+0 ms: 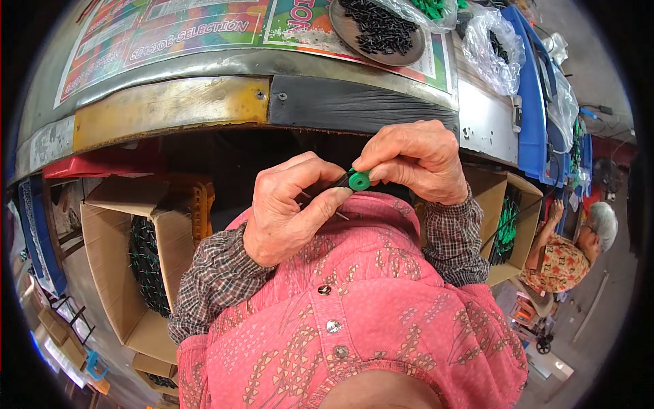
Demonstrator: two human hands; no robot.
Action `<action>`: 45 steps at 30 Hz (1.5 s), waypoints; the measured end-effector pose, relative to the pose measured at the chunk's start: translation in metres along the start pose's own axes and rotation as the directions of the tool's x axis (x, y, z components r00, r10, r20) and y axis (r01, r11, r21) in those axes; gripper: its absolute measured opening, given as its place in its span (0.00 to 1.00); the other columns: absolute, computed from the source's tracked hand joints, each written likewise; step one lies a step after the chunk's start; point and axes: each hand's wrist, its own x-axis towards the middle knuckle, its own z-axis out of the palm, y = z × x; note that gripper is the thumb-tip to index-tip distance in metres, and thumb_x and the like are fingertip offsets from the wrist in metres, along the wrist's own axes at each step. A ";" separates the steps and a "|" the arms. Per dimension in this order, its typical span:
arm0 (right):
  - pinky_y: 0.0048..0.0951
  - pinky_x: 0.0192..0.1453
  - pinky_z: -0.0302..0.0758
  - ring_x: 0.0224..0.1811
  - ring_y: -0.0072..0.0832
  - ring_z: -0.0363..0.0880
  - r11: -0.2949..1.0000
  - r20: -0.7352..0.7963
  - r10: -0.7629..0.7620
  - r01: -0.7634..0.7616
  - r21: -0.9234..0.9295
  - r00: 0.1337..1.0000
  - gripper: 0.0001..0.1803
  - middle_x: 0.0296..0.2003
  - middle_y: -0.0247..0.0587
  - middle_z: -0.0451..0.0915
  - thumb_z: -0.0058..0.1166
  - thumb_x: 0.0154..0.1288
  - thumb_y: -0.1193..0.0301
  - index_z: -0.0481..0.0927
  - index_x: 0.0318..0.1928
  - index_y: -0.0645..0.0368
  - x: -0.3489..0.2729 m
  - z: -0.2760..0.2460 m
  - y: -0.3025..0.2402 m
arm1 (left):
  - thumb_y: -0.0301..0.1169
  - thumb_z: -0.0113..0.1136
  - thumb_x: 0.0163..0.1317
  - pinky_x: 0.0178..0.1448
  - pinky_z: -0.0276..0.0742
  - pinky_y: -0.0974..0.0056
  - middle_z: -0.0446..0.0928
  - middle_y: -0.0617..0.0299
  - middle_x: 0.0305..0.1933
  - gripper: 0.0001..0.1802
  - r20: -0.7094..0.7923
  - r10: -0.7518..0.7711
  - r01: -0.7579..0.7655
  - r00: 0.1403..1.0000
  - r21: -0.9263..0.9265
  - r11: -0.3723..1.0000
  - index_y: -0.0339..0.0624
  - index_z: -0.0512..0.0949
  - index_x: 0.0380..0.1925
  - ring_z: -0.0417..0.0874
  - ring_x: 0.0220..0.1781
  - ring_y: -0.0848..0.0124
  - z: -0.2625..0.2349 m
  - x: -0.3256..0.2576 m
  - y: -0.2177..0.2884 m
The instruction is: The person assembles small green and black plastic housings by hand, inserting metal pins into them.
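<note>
In the head view, both hands meet just above the lap: the left hand pinches a thin black pin with fingers narrow, while the right hand nips a small green disc at its tip, so the joining step looks under way and calls for a steady, aligned push. Farther off, the worn metal-edged surface carries a dish of black parts and clear bags; cardboard boxes stand left and right, and another person sits at far right.

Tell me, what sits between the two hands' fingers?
A small green ring-shaped part, pinched by the right hand against a dark piece in the left hand, per the head view.
</note>
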 end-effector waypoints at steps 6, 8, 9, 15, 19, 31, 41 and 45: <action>0.21 0.30 0.76 0.28 0.23 0.80 0.988 -0.117 0.142 -0.135 0.069 0.983 0.11 0.29 0.41 0.81 0.62 0.59 0.73 0.80 0.38 0.68 -0.003 0.010 -0.012 | 0.22 0.65 0.49 0.29 0.71 0.68 0.74 0.58 0.28 0.08 -0.080 0.137 -0.128 0.987 0.108 0.986 0.34 0.78 0.30 0.76 0.27 0.70 -0.004 -0.001 0.006; 0.23 0.31 0.76 0.29 0.26 0.81 0.983 -0.115 0.177 -0.170 0.067 0.978 0.14 0.29 0.45 0.81 0.63 0.58 0.70 0.81 0.37 0.71 -0.004 0.010 -0.014 | 0.21 0.65 0.48 0.29 0.71 0.67 0.74 0.57 0.29 0.08 -0.085 0.152 -0.141 0.985 0.125 0.982 0.34 0.77 0.29 0.76 0.28 0.68 -0.003 -0.001 0.007; 0.23 0.31 0.76 0.29 0.26 0.81 0.983 -0.112 0.176 -0.170 0.065 0.978 0.14 0.29 0.45 0.81 0.63 0.58 0.70 0.81 0.37 0.71 -0.003 0.009 -0.013 | 0.20 0.66 0.47 0.30 0.72 0.66 0.74 0.57 0.29 0.08 -0.086 0.165 -0.152 0.982 0.142 0.978 0.34 0.77 0.29 0.77 0.28 0.67 -0.003 -0.001 0.007; 0.23 0.32 0.76 0.28 0.27 0.82 0.998 -0.032 0.009 -0.011 -0.064 0.999 0.07 0.28 0.39 0.82 0.62 0.57 0.74 0.81 0.36 0.63 0.001 0.007 -0.009 | 0.21 0.65 0.49 0.34 0.71 0.67 0.75 0.57 0.31 0.08 -0.082 0.231 -0.207 0.969 0.233 0.950 0.34 0.76 0.29 0.76 0.31 0.67 -0.001 -0.004 0.004; 0.22 0.31 0.75 0.27 0.25 0.81 0.994 -0.040 0.105 -0.105 -0.005 0.994 0.07 0.28 0.38 0.81 0.61 0.59 0.72 0.81 0.36 0.63 0.000 0.009 -0.009 | 0.19 0.64 0.46 0.30 0.71 0.65 0.74 0.56 0.28 0.08 -0.096 0.193 -0.176 0.976 0.164 0.971 0.34 0.76 0.27 0.77 0.28 0.63 0.000 -0.001 0.001; 0.19 0.30 0.78 0.28 0.23 0.81 0.976 -0.201 0.202 -0.180 0.121 0.959 0.08 0.30 0.43 0.81 0.59 0.61 0.76 0.81 0.36 0.70 -0.005 0.021 -0.010 | 0.23 0.64 0.53 0.31 0.70 0.68 0.75 0.59 0.27 0.06 -0.101 -0.040 0.035 0.994 -0.043 0.998 0.34 0.79 0.32 0.76 0.27 0.72 -0.001 -0.005 0.004; 0.24 0.33 0.76 0.29 0.27 0.82 0.998 -0.078 0.056 -0.058 -0.026 0.995 0.09 0.28 0.43 0.82 0.62 0.57 0.72 0.82 0.35 0.66 -0.003 0.012 -0.006 | 0.22 0.64 0.51 0.31 0.71 0.66 0.75 0.55 0.26 0.07 -0.104 0.100 -0.079 0.990 0.184 0.980 0.34 0.78 0.31 0.78 0.27 0.66 0.001 -0.006 0.007; 0.22 0.31 0.76 0.28 0.24 0.81 0.996 -0.104 0.086 -0.086 0.004 0.991 0.08 0.28 0.41 0.82 0.61 0.59 0.74 0.82 0.36 0.67 -0.002 0.016 -0.008 | 0.23 0.64 0.52 0.31 0.72 0.67 0.76 0.55 0.27 0.07 -0.121 0.092 -0.076 0.988 0.134 0.988 0.34 0.77 0.31 0.79 0.27 0.66 0.001 -0.006 0.002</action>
